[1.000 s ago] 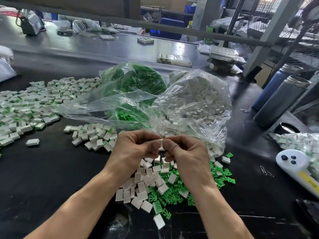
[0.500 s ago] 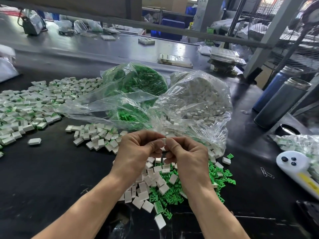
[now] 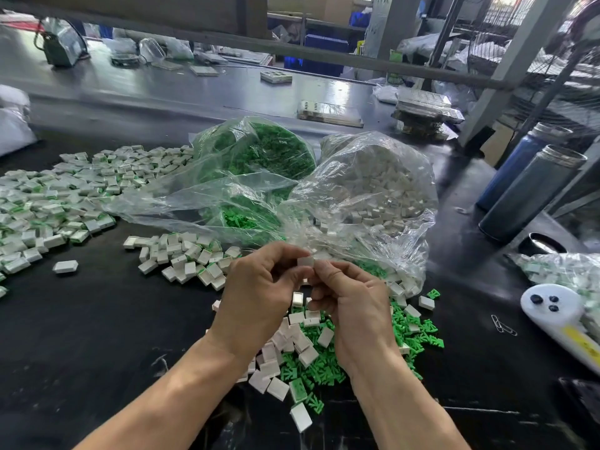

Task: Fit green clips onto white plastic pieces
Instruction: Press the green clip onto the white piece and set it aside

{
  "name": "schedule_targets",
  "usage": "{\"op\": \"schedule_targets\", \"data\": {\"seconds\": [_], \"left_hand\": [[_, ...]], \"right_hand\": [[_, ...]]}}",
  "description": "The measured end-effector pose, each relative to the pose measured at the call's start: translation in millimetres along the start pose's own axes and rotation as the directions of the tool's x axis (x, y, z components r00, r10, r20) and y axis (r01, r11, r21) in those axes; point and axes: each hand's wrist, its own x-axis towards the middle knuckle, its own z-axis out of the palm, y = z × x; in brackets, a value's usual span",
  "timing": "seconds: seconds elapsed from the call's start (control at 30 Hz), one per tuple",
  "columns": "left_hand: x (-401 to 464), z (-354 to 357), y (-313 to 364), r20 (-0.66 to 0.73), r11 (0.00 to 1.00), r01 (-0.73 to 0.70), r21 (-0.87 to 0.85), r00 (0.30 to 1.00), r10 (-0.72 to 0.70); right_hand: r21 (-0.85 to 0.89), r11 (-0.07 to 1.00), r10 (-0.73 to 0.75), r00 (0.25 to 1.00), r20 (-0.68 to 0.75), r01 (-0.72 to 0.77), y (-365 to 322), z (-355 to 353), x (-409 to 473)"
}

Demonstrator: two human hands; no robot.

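Observation:
My left hand (image 3: 259, 293) and my right hand (image 3: 354, 306) meet above the table, and both pinch one small white plastic piece (image 3: 306, 262) between thumb and fingertips. Any green clip on it is hidden by the fingers. Below the hands lies a mixed heap of loose white pieces (image 3: 293, 349) and green clips (image 3: 412, 332). A clear bag of green clips (image 3: 259, 157) and a clear bag of white pieces (image 3: 376, 186) stand just behind.
Fitted pieces lie spread at the left (image 3: 48, 206), with a smaller group (image 3: 181, 251) nearer the middle. Two dark bottles (image 3: 532, 190) stand at the right. A white handheld device (image 3: 558, 313) and another bag of pieces (image 3: 558, 271) sit at the right edge.
Both hands have shifted slightly and kept their pinch on the white piece, which now shows more between the fingertips. The camera view has drifted a little.

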Motion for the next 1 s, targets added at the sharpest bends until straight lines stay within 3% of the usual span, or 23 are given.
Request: {"op": "schedule_targets", "data": {"seconds": [0.23, 0.5, 0.77, 0.87, 1.0], "left_hand": [[6.4, -15.4, -2.7, 0.172, 0.997, 0.024, -0.073, 0.985, -0.011], [9.7, -21.5, -2.0, 0.267, 0.995, -0.031, -0.096, 0.962, 0.055], [5.9, -13.7, -3.2, 0.177, 0.998, -0.045, -0.032, 0.983, 0.05], [6.8, -11.7, -4.6, 0.177, 1.0, -0.011, 0.022, 0.984, 0.007], [7.7, -13.0, -3.0, 0.15, 0.991, 0.087, -0.102, 0.986, -0.071]], "right_hand": [[-0.243, 0.97, 0.012, 0.992, 0.124, 0.018, -16.7, -14.6, 4.2], [-0.302, 0.953, 0.044, 0.98, 0.195, 0.017, -19.0, -17.9, 4.0], [-0.231, 0.973, 0.023, 0.988, 0.153, 0.013, -13.1, -15.1, 4.9], [-0.316, 0.943, -0.068, 0.99, 0.121, 0.103, -13.4, -12.1, 4.5], [-0.36, 0.913, -0.143, 0.977, 0.156, 0.191, -15.1, -12.8, 4.7]]}}
